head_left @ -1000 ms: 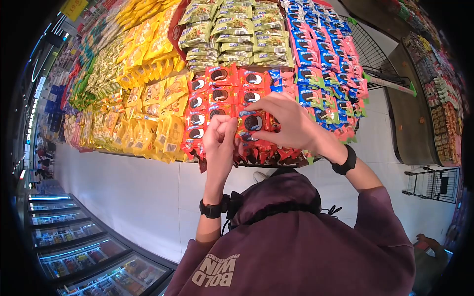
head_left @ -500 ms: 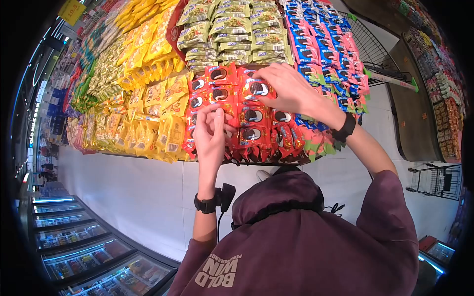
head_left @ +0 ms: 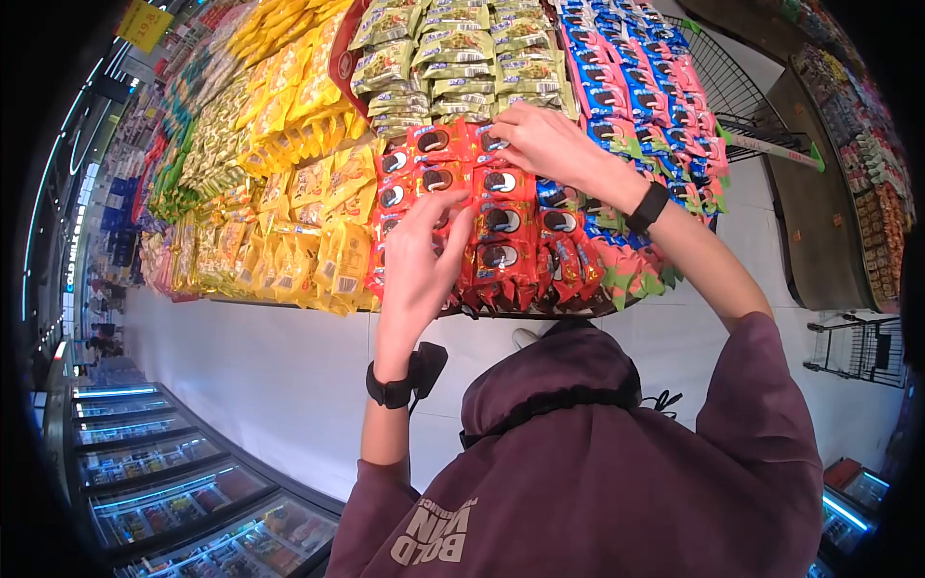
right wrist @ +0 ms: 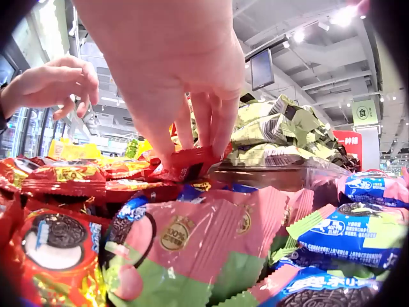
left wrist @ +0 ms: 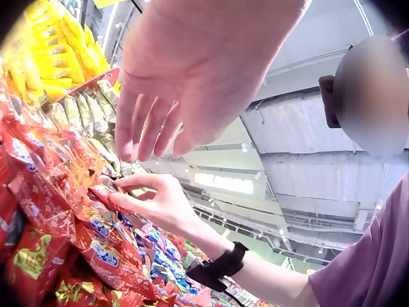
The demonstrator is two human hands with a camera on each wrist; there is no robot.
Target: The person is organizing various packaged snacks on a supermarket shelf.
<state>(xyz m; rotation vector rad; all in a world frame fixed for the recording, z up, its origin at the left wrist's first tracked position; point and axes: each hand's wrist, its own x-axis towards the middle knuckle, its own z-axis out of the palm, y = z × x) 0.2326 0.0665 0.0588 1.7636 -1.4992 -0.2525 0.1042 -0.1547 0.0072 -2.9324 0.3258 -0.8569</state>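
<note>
Head view: I see two hands over many red packets point(head_left: 505, 220) at the centre. The left hand point(head_left: 422, 265), left of centre, has its thumb apart from loosely bent fingers and holds nothing. The right hand point(head_left: 554, 146), upper centre, reaches down onto one red packet point(head_left: 488, 144) at the far end of the rows. Yellow packets point(head_left: 299, 183) fill the upper left; one yellow sign point(head_left: 145, 25) and two shopping carts point(head_left: 858, 351) show near the edges.

Left wrist view: I find two hands, the left hanging with loose fingers at top centre, the right below it at the red packets.

Right wrist view: I see the right hand pinching one packet at centre between thumb and fingers; the left, at left, touches nothing.
</note>
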